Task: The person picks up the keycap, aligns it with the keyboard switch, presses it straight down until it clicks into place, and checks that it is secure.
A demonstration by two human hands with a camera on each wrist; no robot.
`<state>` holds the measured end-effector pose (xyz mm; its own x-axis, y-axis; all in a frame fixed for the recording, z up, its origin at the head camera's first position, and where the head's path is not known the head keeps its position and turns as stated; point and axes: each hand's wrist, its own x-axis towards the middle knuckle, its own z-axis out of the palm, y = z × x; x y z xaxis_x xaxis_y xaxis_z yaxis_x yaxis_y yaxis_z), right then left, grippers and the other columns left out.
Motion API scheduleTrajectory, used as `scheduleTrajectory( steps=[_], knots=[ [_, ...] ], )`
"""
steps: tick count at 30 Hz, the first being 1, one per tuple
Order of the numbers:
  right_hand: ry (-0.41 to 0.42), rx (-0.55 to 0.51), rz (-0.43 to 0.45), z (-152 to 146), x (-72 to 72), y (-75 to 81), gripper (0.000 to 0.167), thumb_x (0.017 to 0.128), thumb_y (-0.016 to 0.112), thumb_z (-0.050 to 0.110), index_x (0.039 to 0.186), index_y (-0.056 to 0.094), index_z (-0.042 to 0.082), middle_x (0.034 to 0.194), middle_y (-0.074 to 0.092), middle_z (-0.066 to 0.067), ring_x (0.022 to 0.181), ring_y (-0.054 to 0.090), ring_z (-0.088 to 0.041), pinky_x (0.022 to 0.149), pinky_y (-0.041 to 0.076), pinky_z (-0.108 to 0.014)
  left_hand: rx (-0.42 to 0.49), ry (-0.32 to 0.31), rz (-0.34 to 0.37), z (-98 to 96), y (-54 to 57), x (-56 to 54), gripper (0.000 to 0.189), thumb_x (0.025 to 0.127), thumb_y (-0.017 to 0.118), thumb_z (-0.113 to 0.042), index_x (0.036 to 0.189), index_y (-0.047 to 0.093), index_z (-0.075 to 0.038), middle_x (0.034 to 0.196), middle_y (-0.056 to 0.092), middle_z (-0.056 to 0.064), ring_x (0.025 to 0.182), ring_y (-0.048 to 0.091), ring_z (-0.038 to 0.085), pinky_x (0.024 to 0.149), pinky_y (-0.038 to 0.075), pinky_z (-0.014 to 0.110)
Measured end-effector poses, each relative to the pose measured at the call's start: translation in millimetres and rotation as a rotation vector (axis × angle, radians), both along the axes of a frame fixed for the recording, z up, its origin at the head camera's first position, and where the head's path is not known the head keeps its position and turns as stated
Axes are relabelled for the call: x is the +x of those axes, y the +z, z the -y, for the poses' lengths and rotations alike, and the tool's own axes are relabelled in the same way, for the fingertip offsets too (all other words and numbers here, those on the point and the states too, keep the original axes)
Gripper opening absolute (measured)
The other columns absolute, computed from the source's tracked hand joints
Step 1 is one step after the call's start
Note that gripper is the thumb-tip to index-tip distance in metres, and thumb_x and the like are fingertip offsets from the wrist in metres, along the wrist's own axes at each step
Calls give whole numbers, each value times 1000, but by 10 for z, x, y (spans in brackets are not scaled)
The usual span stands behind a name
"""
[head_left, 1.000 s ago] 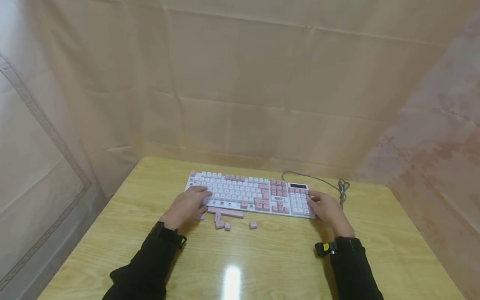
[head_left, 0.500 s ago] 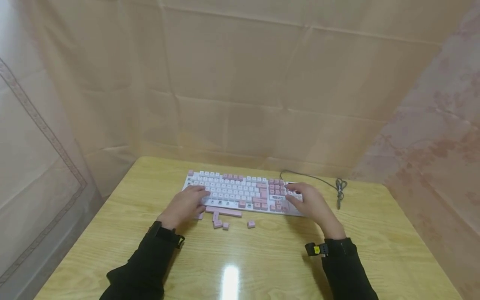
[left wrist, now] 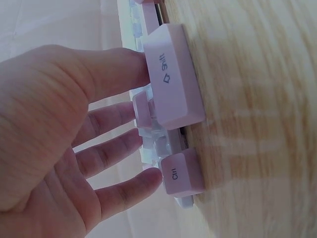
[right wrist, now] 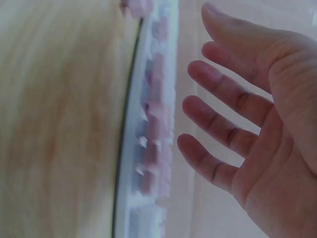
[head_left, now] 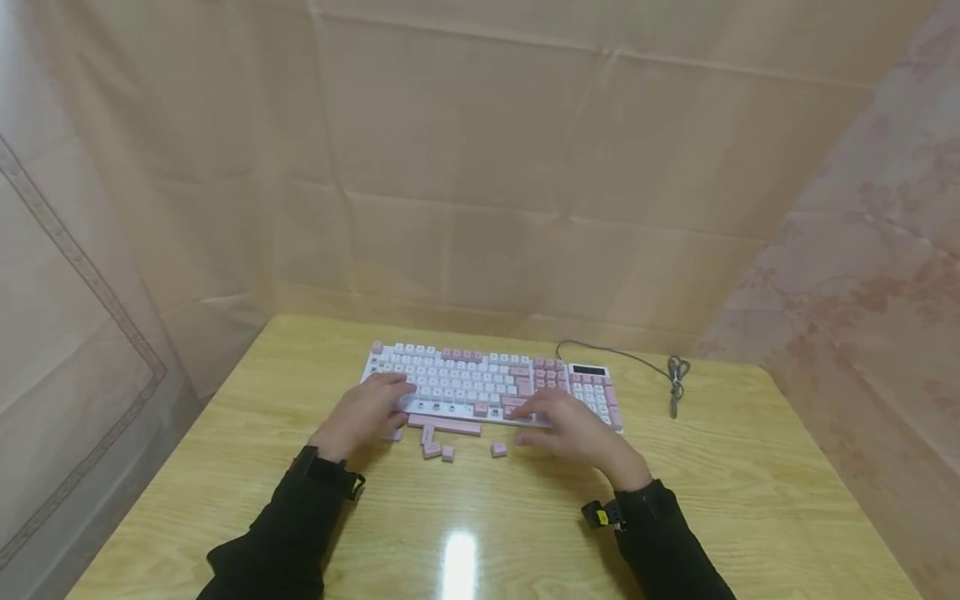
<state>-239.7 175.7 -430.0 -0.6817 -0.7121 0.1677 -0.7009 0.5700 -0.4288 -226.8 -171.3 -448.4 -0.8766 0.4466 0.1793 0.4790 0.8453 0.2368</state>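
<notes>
A white and pink keyboard [head_left: 465, 385] lies on the wooden table, with bare switch spots along its front left row. My left hand [head_left: 371, 410] rests at its left end, fingers nearly straight on the keys. In the left wrist view, the thumb is right by a pink Shift keycap [left wrist: 171, 79], and one fingertip is at a pink Ctrl keycap [left wrist: 181, 173]. Over the keyboard's front right part hovers my right hand [head_left: 573, 429], its fingers apart and holding nothing. A long pink keycap [head_left: 446, 426] lies along the front edge, below the bare spots.
Several loose pink keycaps [head_left: 432, 450] lie in front of the keyboard, one of them [head_left: 498, 450] apart to the right. A grey cable [head_left: 637, 358] runs from the back to a tied bundle [head_left: 677, 379]. Beige cloth [head_left: 480, 208] hangs behind the table.
My right hand has left the keyboard's right end and moved left across the number pad to its front right part. The left hand has stayed at the left end.
</notes>
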Motion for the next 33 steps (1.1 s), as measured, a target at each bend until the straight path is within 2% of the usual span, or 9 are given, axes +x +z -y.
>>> scheduleTrajectory(
  steps=[6,14,21,27,33],
  knots=[
    [72,38,-4,92,42,-73,37,88,80,28,118,73,7,116,72,-3,109,64,-21,98,49,-44,1,4,-7,4,6,13,43,88,79,-9,128,67,-1,135,62,20,129,54,37,108,41,51],
    [13,123,-12,102,87,-111,41,85,82,34,119,74,12,123,68,-3,119,55,-28,104,39,-53,-6,1,-19,-9,-4,16,42,88,78,-5,129,67,-2,134,62,19,129,54,36,107,43,50],
    [22,133,32,116,70,-174,42,84,81,40,119,75,17,115,68,6,107,53,-19,96,41,-45,-13,11,-39,-16,-8,13,40,89,77,-7,127,67,-2,133,63,18,127,56,36,106,44,49],
    [5,140,23,156,80,-224,29,85,80,39,110,78,24,98,66,14,92,50,-11,85,37,-40,-14,13,-46,-16,-30,16,39,89,77,-9,127,68,-3,133,63,18,127,56,35,105,45,49],
    [5,112,25,211,112,-231,25,84,82,37,105,79,23,97,67,14,85,56,-7,82,39,-41,-10,15,-44,-12,-35,11,38,90,77,-9,127,68,-3,133,63,18,126,56,35,105,45,50]
  ],
)
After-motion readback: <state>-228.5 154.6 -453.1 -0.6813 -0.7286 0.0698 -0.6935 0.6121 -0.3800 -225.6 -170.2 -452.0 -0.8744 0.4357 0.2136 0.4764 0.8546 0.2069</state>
